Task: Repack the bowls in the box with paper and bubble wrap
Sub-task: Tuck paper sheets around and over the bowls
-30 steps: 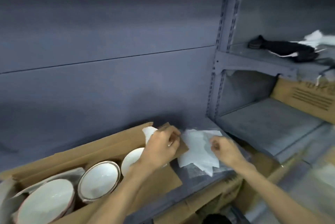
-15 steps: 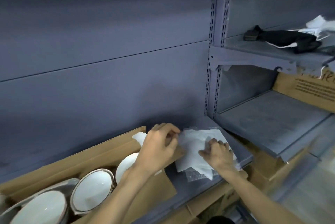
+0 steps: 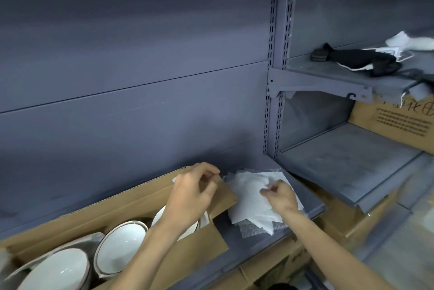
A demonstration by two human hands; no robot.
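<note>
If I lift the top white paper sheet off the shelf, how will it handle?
The white paper sheet looks thin and creased, so probably floppy and light. It lies loose on bubble wrap, so it may slide. The right hand pinches it; tearing seems possible.

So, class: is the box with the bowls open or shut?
Open. The box has its flaps folded out, and the white bowls stand uncovered inside. The left hand reaches over its right end.

Glossy ceramic bowls (image 3: 118, 248), matt cardboard box (image 3: 131, 198)
</note>
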